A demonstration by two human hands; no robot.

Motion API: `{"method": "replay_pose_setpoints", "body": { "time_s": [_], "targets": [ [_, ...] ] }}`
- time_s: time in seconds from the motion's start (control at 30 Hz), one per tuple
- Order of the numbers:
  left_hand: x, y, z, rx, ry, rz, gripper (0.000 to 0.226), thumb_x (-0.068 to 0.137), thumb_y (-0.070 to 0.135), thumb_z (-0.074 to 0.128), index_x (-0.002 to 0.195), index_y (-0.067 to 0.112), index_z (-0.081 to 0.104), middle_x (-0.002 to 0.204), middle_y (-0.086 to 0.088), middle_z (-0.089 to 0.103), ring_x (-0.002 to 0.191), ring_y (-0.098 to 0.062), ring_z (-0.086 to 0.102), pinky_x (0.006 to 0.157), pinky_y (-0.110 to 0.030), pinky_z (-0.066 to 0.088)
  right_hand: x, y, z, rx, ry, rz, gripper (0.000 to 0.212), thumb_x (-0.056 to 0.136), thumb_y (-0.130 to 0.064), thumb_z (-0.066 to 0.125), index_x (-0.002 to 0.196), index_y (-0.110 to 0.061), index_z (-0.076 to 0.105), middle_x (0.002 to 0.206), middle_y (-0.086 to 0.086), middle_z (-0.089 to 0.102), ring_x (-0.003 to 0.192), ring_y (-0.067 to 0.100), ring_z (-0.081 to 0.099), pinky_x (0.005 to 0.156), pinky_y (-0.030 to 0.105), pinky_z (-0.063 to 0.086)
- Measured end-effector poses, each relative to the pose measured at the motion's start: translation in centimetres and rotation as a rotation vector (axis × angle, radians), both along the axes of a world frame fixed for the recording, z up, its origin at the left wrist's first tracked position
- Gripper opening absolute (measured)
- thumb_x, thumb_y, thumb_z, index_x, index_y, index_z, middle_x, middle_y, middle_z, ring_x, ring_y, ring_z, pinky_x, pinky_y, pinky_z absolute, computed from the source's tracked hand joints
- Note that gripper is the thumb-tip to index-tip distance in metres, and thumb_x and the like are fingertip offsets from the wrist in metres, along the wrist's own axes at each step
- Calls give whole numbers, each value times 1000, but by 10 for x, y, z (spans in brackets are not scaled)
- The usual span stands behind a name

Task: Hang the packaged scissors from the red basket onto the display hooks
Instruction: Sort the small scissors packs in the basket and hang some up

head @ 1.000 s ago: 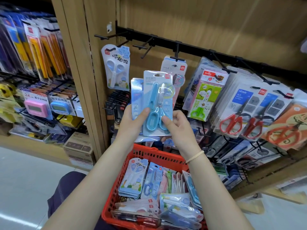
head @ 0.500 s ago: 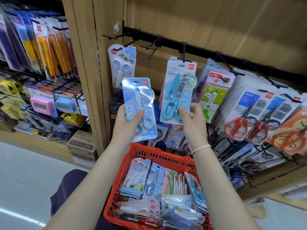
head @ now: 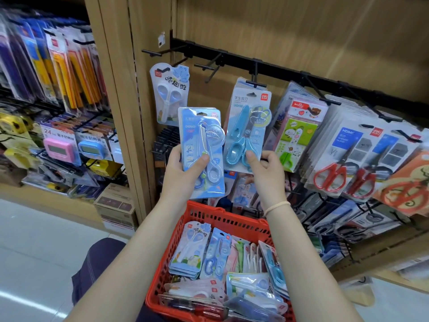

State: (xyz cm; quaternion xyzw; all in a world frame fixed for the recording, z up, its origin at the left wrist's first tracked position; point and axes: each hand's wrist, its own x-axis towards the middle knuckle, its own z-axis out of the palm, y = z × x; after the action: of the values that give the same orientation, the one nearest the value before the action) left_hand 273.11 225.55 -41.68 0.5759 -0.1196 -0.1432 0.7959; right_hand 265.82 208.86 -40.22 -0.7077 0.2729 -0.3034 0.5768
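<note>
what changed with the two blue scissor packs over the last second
A second ago both hands held the packs fanned together in front of the hooks. Since then the right hand carried the student scissors pack up and right onto its hook, and still pinches its lower edge. The left hand kept the other blue pack, now apart to the left. The red basket stayed put.

A pink digital timer (head: pixel 58 149) and a blue digital timer (head: pixel 91 148) hang left of the grip; brown cardboard boxes (head: pixel 116 206) sit below them.
</note>
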Motion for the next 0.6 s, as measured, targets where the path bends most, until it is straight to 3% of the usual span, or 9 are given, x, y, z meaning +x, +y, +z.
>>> {"method": "replay_pose_setpoints", "body": {
  "time_s": [0.17,0.27,0.4,0.5,0.6],
  "targets": [
    [-2,-4,-2,10,10,-4,35,91,22,77,118,28,57,121,0,73,108,-23,73,93,-55,58,-15,4,-13,193,46,-3,34,96,-28,68,117,-11,46,94,8,63,60,22,67,57,33,58],
    [-4,-12,-1,7,6,3,44,87,22,81,123,23,57,121,-1,73,109,-22,73,94,-55,58,-24,12,-14,130,89,91,28,96,-34,67,109,-12,56,100,6,64,62,20,66,55,32,54],
    [-5,-24,2,16,-5,-1,53,82,19,86,127,18,56,119,-4,73,106,-24,73,94,-55,58,-26,26,-9,-4,117,251,27,89,-30,76,91,-8,59,77,4,56,64,16,53,53,28,45],
    [-5,-27,4,20,-14,-28,50,87,21,81,129,18,55,120,-4,73,106,-23,73,95,-54,58,-27,25,-7,-22,112,260,27,91,-27,74,96,-6,58,85,13,61,67,26,54,57,38,47],
    [-3,-24,2,34,-37,-21,40,96,22,71,132,20,54,123,-4,72,109,-22,72,96,-55,57,-28,19,-6,18,65,247,21,99,-28,63,101,-11,51,96,17,72,66,49,61,56,41,51]
  ]
}}
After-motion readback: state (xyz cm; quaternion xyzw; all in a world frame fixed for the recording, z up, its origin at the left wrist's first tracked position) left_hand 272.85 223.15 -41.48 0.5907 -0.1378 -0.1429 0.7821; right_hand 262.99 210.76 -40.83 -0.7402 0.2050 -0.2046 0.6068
